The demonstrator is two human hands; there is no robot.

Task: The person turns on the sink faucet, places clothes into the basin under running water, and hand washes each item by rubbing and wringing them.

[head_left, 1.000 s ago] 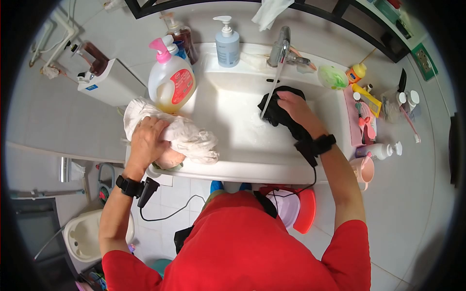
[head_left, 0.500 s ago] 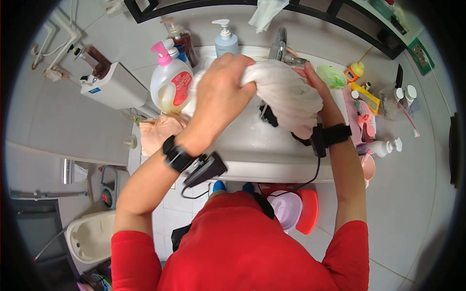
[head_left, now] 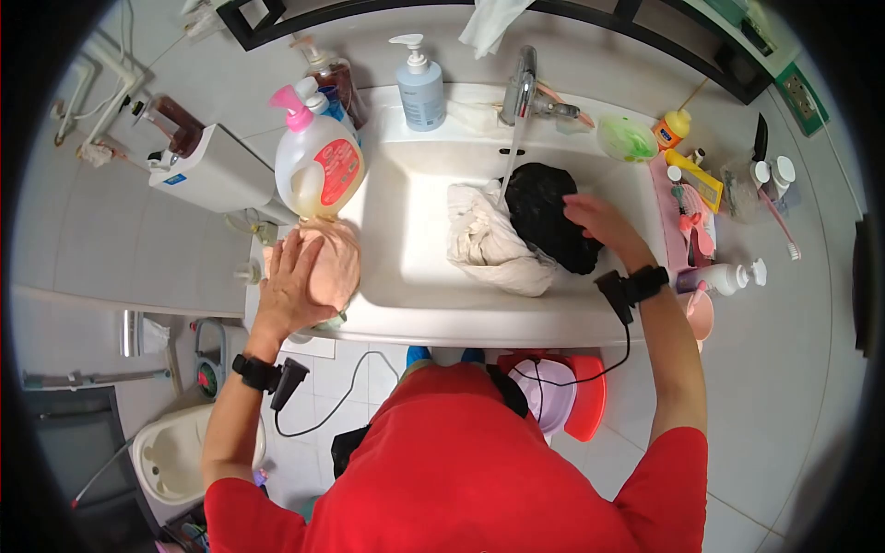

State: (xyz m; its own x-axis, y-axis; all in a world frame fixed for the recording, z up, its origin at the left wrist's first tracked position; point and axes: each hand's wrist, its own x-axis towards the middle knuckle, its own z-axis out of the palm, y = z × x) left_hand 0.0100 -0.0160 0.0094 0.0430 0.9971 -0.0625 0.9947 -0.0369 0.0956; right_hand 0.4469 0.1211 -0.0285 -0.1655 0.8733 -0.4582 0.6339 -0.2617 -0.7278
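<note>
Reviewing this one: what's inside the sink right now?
The sink holds a bunched white cloth beside a black cloth, with water running down from the faucet. Whatever lies beneath either cloth is covered and can't be seen.

White cloth (head_left: 493, 241), black cloth (head_left: 553, 219), bunched in sink (head_left: 406, 267)
</note>
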